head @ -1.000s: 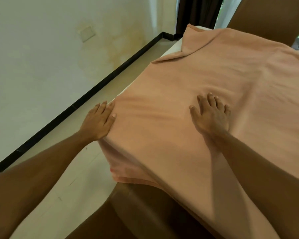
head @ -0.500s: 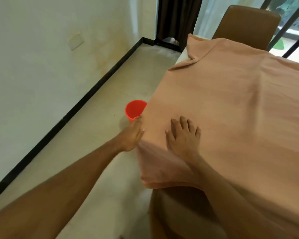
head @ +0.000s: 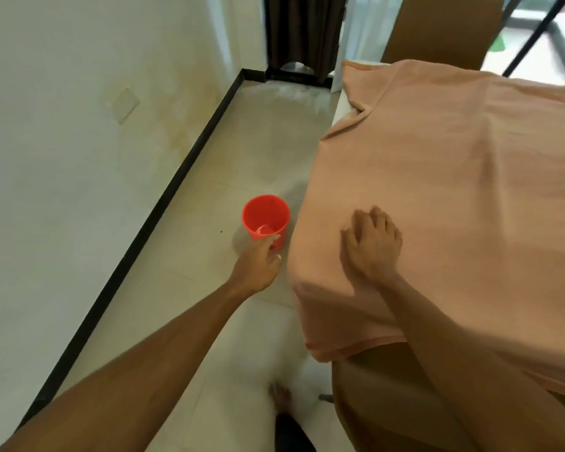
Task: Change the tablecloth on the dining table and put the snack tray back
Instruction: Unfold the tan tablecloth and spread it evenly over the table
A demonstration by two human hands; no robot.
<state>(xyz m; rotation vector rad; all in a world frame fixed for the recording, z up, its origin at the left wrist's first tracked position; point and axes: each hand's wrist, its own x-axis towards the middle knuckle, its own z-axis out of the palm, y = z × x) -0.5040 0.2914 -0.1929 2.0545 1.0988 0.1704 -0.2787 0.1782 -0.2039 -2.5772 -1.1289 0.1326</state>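
From the head camera, a peach-coloured fabric tablecloth (head: pixel 454 177) covers the desk (head: pixel 341 106), whose pale top shows only as a narrow strip at the far left edge where the cloth is bunched and folded back. The near left corner of the cloth drapes over the desk's corner and hangs down above the brown padded chair (head: pixel 388 402) tucked in below it.

The right hand (head: pixel 371 246) lies palm down on the cloth near that draped corner, fingers loosely curled and pressing the fabric, not gripping anything. The left hand (head: pixel 258 265) is stretched out over the floor beside the desk's left edge, clear of the cloth, fingers loosely parted and holding nothing; its fingertips overlap the near rim of a small round red plastic bucket (head: pixel 265 218) in the picture, though whether they touch it cannot be told. The bucket stands upright on the pale tiled floor (head: pixel 242 148), just beside the hanging edge of the cloth.

A second brown chair (head: pixel 437 31) stands at the far end of the desk. A cream wall (head: pixel 62 125) with a black skirting board (head: pixel 163 197) runs along the left, and a dark curtain (head: pixel 304 31) hangs in the far corner. A bare foot (head: pixel 279 396) shows at the bottom, on the floor.
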